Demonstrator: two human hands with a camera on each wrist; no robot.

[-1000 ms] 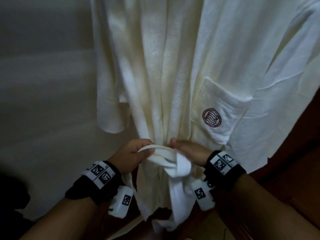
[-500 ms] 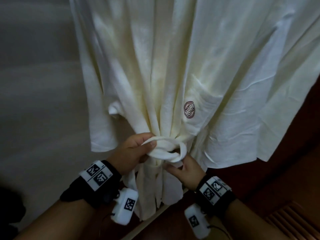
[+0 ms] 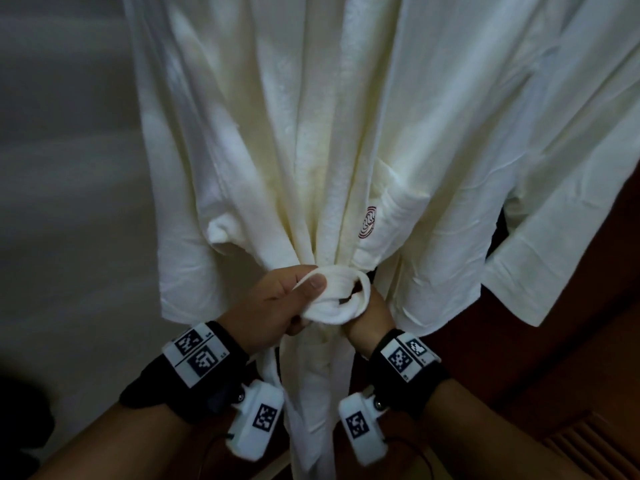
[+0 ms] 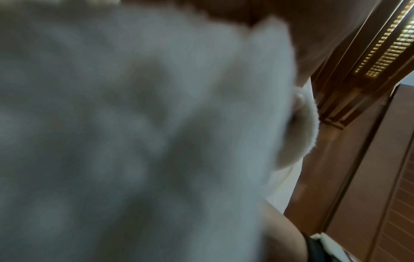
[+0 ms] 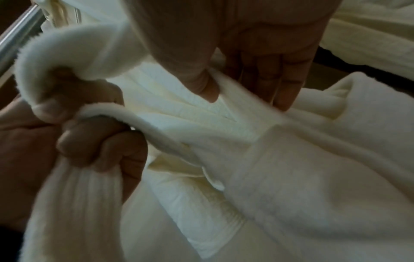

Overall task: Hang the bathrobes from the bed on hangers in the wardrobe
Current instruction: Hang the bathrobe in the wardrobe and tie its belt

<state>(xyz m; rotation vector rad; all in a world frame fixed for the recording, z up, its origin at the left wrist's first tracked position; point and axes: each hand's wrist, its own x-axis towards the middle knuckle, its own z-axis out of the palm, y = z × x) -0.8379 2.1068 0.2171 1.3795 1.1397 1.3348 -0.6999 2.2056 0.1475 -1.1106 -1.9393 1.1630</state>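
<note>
— Logged since last frame: right hand (image 3: 367, 315) raised tight against belt (image 3: 341, 289) knot, loop cinched smaller.
— Grips?
— Curled round belt loop, thumb on top: left hand (image 3: 275, 306); right pinching belt between thumb and fingers.
— Bathrobe (image 3: 311, 116)?
— Hanging upright, bunched at waist, before wood panels (image 3: 571, 375).

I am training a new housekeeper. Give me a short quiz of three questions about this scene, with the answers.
1. True or false: the white bathrobe is hanging up.
2. The left hand and the right hand both hold: A the belt, B a hanger, C a sleeve.
3. Fill in: the red round emblem sits on the robe's ____.
Key: 1 true; 2 A; 3 pocket.
</note>
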